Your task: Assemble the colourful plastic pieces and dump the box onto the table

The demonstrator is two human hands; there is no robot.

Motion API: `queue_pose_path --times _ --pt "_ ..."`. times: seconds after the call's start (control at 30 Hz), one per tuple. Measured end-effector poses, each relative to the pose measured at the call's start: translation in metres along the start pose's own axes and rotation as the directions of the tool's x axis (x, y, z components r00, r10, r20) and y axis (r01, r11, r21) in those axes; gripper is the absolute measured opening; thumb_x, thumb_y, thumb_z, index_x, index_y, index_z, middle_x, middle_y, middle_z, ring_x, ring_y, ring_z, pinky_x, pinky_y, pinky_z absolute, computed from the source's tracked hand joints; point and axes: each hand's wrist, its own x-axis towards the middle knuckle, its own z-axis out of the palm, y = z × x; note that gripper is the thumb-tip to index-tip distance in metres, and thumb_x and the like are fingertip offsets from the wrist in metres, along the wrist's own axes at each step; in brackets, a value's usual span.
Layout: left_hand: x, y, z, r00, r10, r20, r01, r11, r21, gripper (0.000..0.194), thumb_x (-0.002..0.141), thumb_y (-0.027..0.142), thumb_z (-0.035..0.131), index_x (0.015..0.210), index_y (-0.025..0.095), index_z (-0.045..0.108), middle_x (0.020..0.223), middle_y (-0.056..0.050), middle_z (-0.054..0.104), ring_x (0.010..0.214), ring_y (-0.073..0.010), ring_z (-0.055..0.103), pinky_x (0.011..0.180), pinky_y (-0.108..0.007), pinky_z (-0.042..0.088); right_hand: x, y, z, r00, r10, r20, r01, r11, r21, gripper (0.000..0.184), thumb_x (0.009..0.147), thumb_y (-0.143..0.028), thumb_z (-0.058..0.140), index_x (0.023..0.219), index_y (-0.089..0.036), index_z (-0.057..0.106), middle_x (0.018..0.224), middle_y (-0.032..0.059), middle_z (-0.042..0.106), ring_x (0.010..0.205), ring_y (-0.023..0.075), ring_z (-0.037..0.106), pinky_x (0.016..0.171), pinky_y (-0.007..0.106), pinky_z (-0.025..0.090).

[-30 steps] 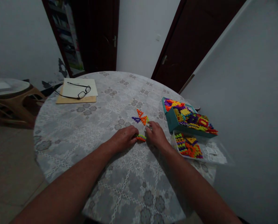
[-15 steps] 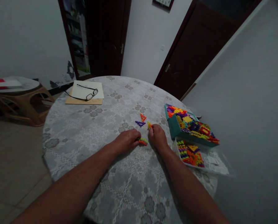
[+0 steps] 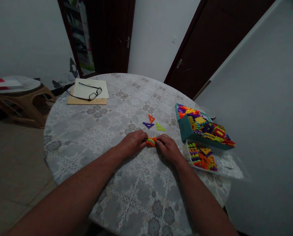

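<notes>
Between my two hands, just above or on the patterned tablecloth, is a small assembly of orange, yellow and green plastic building pieces [image 3: 150, 142]. My left hand [image 3: 136, 141] is closed on its left end. The fingers of my right hand [image 3: 168, 146] pinch its right side, where an orange part shows. Beyond my hands lie three loose triangular pieces: an orange triangle [image 3: 151, 118], a purple triangle [image 3: 148, 125] and a yellow-green triangle [image 3: 160, 127]. My fingers partly hide how the assembly's pieces join.
To the right stand a teal box [image 3: 185, 129] heaped with colourful pieces and a clear plastic tray [image 3: 187, 154] holding more pieces. Eyeglasses [image 3: 92, 96] rest on paper and a board [image 3: 87, 102] at the far left. A stool [image 3: 35, 105] is beyond the table's left edge.
My right hand has let go of the yellow-green triangle, which now lies on the cloth, and has come to the right side of the assembly. The view has shifted slightly.
</notes>
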Motion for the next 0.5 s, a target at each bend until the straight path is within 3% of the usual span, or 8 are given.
queue_pose_path --times 0.37,0.5 --pt "0.0012 -0.0044 0.0035 0.999 0.018 -0.043 -0.02 0.999 -0.033 0.012 0.102 0.024 0.068 0.112 0.021 0.074 0.11 -0.007 0.071 0.106 -0.0236 0.068 0.098 -0.036 0.054 0.0017 -0.0089 0.0045 0.999 -0.043 0.005 0.043 0.999 -0.001 0.024 0.108 -0.027 0.055 0.11 -0.021 0.079 0.101 0.008 0.075 0.097 0.0228 0.071 0.091 0.035 0.056" --pt "0.0001 -0.0075 0.0058 0.996 0.035 -0.077 -0.04 0.997 -0.062 0.031 0.1 0.022 0.069 0.131 0.023 0.07 0.125 -0.009 0.071 0.118 -0.0247 0.068 0.107 -0.039 0.054 0.0009 -0.0073 0.0067 0.999 -0.052 0.009 0.051 0.997 0.054 0.023 0.106 -0.025 0.057 0.113 -0.023 0.079 0.105 0.0072 0.077 0.1 0.0223 0.073 0.094 0.035 0.057"
